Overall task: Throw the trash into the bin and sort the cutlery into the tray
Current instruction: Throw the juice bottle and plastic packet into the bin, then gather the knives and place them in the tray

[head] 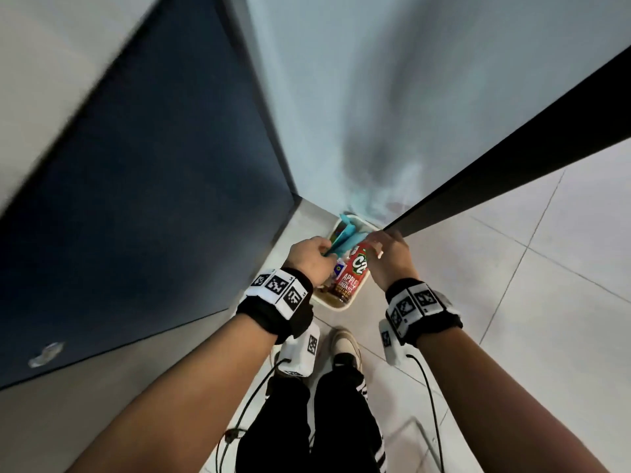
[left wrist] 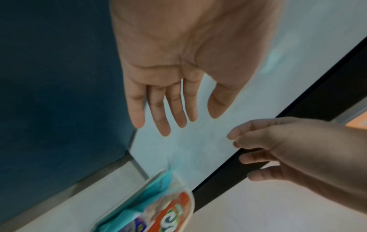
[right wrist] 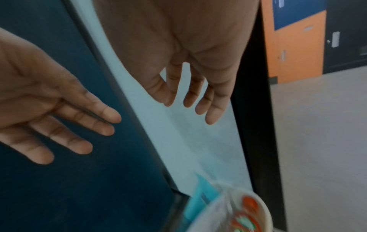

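**Hands spread above the bin, trash lying inside**

The fingers of the left hand are hanging straight and spread, holding nothing. The right hand is matching it, fingers loose and empty. Both are hovering just above the white bin, which is sitting on the floor in a corner. Inside, teal packets are lying at the far end and a red drink bottle is lying nearer. I'd be lifting both hands straight up, clear of the rim. No cutlery or tray is showing.
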Demonstrator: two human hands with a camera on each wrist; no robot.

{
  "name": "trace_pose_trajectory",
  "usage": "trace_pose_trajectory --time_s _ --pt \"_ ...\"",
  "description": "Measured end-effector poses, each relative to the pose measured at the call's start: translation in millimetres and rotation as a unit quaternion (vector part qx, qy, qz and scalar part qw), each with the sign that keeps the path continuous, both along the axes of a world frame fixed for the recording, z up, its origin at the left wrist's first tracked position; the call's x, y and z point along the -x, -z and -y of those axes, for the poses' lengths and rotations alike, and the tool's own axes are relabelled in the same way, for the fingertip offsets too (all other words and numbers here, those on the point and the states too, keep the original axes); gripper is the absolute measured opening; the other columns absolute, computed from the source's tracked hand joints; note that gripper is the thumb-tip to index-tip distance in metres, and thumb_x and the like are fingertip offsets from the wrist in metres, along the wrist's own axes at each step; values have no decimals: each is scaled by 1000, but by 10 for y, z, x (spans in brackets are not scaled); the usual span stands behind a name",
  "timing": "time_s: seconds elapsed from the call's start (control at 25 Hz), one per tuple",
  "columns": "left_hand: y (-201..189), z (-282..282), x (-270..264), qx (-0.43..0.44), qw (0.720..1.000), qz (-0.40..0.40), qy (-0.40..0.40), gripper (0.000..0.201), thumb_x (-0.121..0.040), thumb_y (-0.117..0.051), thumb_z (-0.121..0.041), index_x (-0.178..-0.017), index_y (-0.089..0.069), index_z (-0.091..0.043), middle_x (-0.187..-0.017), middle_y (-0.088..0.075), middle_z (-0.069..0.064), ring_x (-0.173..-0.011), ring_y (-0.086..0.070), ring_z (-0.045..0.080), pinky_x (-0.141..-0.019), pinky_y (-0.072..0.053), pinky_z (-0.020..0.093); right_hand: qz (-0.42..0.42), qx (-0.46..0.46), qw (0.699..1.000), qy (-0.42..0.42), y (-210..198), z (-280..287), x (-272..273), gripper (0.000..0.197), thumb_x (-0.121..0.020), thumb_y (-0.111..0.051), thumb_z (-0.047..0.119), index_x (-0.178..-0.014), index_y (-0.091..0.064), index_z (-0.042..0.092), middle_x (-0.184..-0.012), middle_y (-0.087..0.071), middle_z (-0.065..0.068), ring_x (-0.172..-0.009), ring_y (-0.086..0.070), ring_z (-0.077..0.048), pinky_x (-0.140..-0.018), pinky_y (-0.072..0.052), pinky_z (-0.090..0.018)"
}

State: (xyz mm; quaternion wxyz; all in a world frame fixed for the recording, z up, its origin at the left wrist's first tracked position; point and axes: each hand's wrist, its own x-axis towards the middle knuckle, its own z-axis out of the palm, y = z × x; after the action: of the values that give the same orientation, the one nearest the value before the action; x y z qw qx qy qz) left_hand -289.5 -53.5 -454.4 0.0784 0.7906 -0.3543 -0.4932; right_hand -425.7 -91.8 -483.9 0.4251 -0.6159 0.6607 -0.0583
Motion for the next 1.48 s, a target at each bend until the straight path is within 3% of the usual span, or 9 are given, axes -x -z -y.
trace_pose_trajectory --time_s 0.2,0.4,0.6,0.8,0.92,1.08,1.2,1.32,1.48 --pt "-1692 -55 -74 107 989 -44 -94 31 -87 -57 -16 -117 -64 -12 -119 -68 6 -114 -60 20 -95 -42 21 50 60 992 -99 -1558 75 -165 24 -86 -54 10 -108 -65 9 -114 -61 -15 -93 -59 -27 -80 -38 -20" --pt "-3268 -174 -260 221 960 -55 -164 32 -86 -61 -16 -117 -64 -9 -117 -67 9 -104 -62 18 -89 -44 23 112 169 956 -212 -3008 151 -567 23 -85 -56 10 -107 -64 6 -110 -63 -16 -99 -59 -28 -91 -47 -33" --pt "-4272 -584 -674 298 933 -34 -201 30 -88 -58 -17 -116 -63 -11 -95 -59 -1 -79 -53 10 -49 -40 6 155 233 916 -289 -3996 117 -1090 22 -85 -55 13 -105 -65 8 -103 -65 -11 -82 -56 -19 -77 -39 -21" --pt "-4637 -1013 -1512 316 908 55 -270 27 -86 -60 -20 -112 -64 -13 -73 -55 -2 -59 -49 13 -44 -40 16 186 226 908 -300 -4367 -51 -1654 19 -84 -55 14 -101 -65 11 -94 -60 -5 -79 -55 -21 -77 -40 -23" --pt "-4606 -1146 -2088 263 912 159 -273 28 -85 -60 -21 -110 -65 -11 -89 -57 3 -80 -54 21 -74 -48 26 134 201 909 -338 -4418 -210 -2151 24 -86 -54 17 -107 -62 8 -95 -58 -7 -91 -61 -27 -79 -43 -25" --pt "-4437 -1130 -2592 112 944 239 -197 34 -86 -55 -24 -110 -62 -2 -96 -57 11 -92 -57 27 -76 -43 28 32 149 920 -361 -4414 -446 -2709 34 -89 -53 19 -117 -57 2 -116 -62 -16 -110 -59 -30 -83 -44 -25" --pt "-4286 -1066 -2820 62 951 241 -183 38 -87 -52 -27 -115 -60 -3 -115 -63 14 -109 -60 30 -90 -47 31 -38 118 934 -335 -4336 -555 -3019 37 -87 -57 25 -114 -58 -1 -117 -64 -16 -97 -64 -30 -72 -46 -24" --pt "-4141 -968 -2913 31 962 223 -157 42 -87 -53 -29 -123 -58 -8 -130 -59 13 -120 -56 27 -103 -45 32 -113 98 939 -308 -4201 -621 -3231 68 -79 -61 51 -125 -51 1 -126 -56 -15 -106 -62 -30 -89 -53 -33" --pt "-3933 -894 -3026 17 965 233 -120 33 -65 -70 -33 -91 -70 -12 -103 -73 9 -93 -69 26 -89 -56 36 -155 132 942 -267 -4027 -691 -3400 91 -64 -65 64 -130 -40 5 -129 -40 -12 -116 -52 -31 -94 -48 -39"
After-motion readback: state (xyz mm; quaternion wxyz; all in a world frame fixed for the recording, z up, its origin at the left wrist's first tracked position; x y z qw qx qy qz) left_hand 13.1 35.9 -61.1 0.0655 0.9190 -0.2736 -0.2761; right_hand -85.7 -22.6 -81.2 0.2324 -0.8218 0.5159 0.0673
